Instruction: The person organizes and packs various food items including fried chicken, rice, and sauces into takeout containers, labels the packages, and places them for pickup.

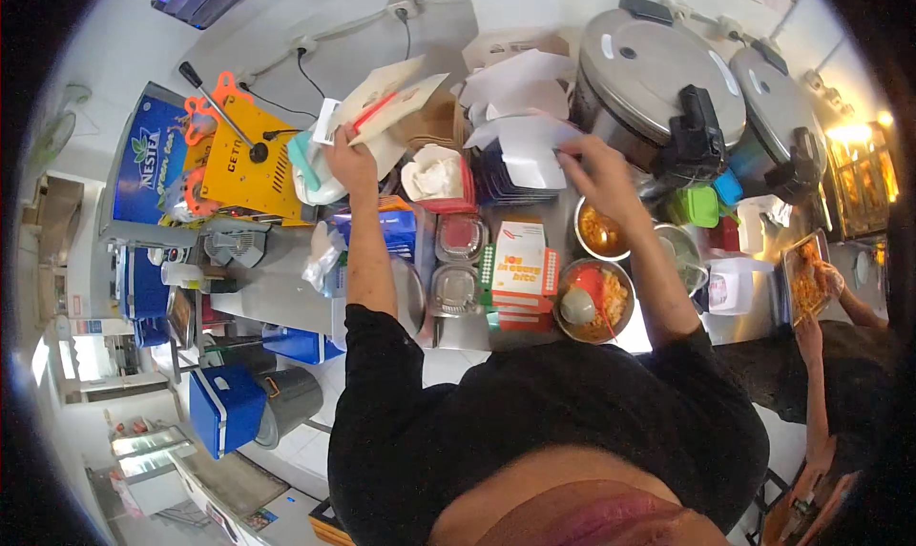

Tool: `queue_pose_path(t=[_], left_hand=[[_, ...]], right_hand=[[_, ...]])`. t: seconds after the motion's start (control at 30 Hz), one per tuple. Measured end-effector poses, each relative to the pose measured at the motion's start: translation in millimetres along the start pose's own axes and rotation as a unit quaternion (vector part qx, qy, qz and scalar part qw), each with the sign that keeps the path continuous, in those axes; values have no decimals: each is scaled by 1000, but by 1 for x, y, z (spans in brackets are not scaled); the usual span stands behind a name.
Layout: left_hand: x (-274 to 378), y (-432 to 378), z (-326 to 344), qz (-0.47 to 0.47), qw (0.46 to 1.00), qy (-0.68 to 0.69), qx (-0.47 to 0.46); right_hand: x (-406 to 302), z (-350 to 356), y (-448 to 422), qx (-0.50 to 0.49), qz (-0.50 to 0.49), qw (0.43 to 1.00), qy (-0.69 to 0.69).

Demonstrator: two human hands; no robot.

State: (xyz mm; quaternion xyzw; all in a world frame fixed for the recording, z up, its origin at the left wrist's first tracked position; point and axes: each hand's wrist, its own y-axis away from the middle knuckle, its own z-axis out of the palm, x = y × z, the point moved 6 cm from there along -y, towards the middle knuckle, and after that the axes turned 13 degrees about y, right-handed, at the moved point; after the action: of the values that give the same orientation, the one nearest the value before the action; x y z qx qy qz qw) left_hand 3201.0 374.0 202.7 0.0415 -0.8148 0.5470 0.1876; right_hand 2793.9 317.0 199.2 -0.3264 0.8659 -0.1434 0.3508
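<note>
My left hand (pixel 352 165) has its fingers closed on the edge of a cream paper bag (pixel 390 124), which has red marking on it. Beside that hand is a white tub with a teal rim (pixel 306 163). My right hand (pixel 600 170) reaches to the flap of the top one in a stack of white-lined paper food boxes (pixel 533 149). Its fingertips are blurred, so whether they pinch the flap cannot be told. Before me lie flattened printed cartons (pixel 519 260). To their right a steel bowl holds rice and a red-handled scoop (pixel 578 299).
Two large rice cookers (pixel 658 74) stand at the back right. A yellow sealing machine (pixel 247 163) is at left. Clear-lidded containers (pixel 458 288) and a smaller bowl of orange food (pixel 600 231) sit on the counter. At far right another person's hands hold a food tray (pixel 807 278).
</note>
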Motion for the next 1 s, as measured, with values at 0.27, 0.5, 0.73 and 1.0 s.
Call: queue_pose_path(t=[0.27,0.5,0.73,1.0], left_hand=[[-20,-68,-44,-117,978,119,128],[44,-124,20,-255,880,400,12],[80,-106,35,-213,887,409,10],[103,1,3,-236,908,332,-95]], right_hand=[[-130,108,-117,-1,-201,980,-7],[-180,98,-187,82,-135,976,149],[-15,125,-265,108,43,944,310],[-11,106,-187,171,-82,951,246]])
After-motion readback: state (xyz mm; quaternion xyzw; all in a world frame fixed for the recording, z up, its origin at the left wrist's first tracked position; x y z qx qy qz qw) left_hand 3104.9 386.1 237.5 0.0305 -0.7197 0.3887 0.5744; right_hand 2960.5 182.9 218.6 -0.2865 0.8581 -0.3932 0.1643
